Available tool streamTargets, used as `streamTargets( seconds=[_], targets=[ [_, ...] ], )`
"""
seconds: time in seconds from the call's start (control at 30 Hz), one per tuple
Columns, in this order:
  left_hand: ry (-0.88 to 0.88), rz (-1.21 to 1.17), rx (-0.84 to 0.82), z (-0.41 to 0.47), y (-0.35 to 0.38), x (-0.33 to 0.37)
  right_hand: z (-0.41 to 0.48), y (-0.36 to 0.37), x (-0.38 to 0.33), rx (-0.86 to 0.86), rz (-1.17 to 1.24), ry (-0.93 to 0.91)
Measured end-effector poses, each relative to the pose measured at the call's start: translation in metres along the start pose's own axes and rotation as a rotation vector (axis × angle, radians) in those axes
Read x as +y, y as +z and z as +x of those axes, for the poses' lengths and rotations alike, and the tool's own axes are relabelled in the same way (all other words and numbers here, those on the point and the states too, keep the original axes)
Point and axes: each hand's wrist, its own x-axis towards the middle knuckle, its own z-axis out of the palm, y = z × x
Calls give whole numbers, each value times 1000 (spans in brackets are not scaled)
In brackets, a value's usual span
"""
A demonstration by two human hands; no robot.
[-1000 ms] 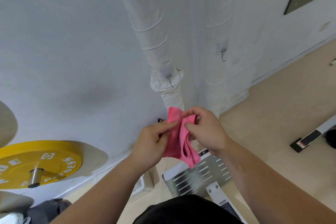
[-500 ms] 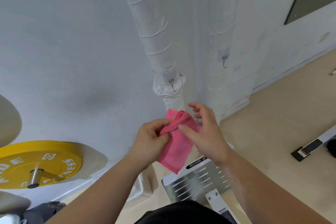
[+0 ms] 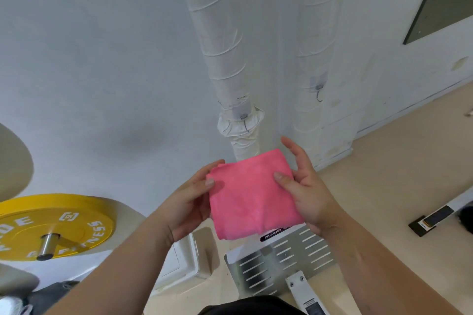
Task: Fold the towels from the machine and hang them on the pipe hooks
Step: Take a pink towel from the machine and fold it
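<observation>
The pink towel [image 3: 252, 194], folded to a flat square, is held in the air between both hands: left hand [image 3: 189, 206] pinching its left edge, right hand [image 3: 305, 186] gripping its right edge with upper fingers spread. Beyond stand two wrapped pipes, each bearing a hook [image 3: 318, 93].

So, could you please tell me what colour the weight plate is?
Yellow with white lettering, on the weight plate; the head view shows it.

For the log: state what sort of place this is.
Probably a gym: a yellow weight plate on a steel bar, plus a slotted metal machine footplate on the floor.
</observation>
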Motion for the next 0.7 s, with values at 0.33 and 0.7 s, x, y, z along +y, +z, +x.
streamTargets(
  seconds=[0.33,0.7],
  targets=[
    [215,84,474,11,26,-29,1,-6,13,38,-147,1],
    [234,387,295,-6,-5,9,36,22,-3,-35,-459,-10]
  ],
)
